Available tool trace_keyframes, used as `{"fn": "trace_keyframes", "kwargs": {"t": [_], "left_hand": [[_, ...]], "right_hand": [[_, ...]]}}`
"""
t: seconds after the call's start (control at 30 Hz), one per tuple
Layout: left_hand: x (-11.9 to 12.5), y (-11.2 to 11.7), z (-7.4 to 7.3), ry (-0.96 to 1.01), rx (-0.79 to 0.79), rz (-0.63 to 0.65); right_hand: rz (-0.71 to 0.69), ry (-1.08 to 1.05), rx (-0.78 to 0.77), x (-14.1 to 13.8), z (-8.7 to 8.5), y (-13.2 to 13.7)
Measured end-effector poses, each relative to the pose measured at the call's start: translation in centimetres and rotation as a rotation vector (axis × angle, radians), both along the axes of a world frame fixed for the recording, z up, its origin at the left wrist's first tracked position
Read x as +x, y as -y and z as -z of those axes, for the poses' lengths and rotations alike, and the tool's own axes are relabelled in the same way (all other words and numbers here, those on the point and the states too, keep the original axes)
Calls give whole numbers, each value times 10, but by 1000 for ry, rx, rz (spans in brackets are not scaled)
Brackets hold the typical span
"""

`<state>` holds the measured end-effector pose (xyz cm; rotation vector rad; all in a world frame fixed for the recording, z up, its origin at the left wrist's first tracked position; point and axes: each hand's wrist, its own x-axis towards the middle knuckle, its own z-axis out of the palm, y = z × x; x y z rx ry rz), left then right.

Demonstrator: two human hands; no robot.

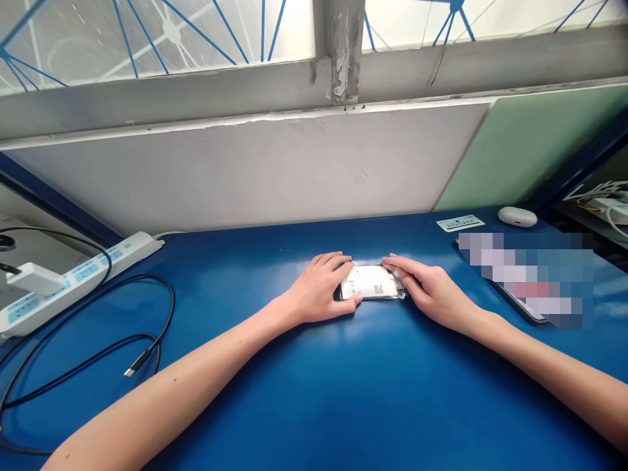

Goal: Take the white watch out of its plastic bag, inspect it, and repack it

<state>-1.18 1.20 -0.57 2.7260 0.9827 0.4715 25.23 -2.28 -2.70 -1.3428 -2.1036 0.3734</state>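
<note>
A small flat white packet in clear plastic (371,282) lies on the blue table (314,392), with a dark edge showing at its left. My left hand (321,288) grips its left end, fingers curled over the top and thumb under the near edge. On the packet's right end rests my right hand (426,284), fingers stretched and pressed together along the far right corner. Both forearms lie across the table toward me.
A white power strip (73,278) with a plugged adapter sits at the left edge. A black USB cable (132,356) loops beside it. At the right lie a white label card (460,223), a white earbud case (517,216) and a blurred flat device (527,278).
</note>
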Motion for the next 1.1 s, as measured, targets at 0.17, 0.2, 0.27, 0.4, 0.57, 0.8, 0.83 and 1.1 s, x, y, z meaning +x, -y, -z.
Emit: {"fn": "trace_keyframes", "kwargs": {"t": [0.17,0.2,0.27,0.4,0.57,0.8,0.83,1.1], "left_hand": [[1,0,0,17,19,-1],[1,0,0,21,18,-4],[0,0,-1,27,13,-14],[0,-1,-2,19,0,-11],[-2,-1,-3,2,-2,13],[-2,0,-5,-19,-11,37],[-2,0,-5,-24,-11,34],[-2,0,-5,-51,2,22]], "right_hand": [[-17,37,157,3,-1,2],[-18,52,193,4,-1,2],[-18,84,258,8,-2,0],[-9,114,341,17,-5,-5],[-119,95,272,15,-6,-5],[-160,98,219,14,-6,-4],[-159,104,219,14,-6,-4],[-189,119,240,16,-3,-5]]}}
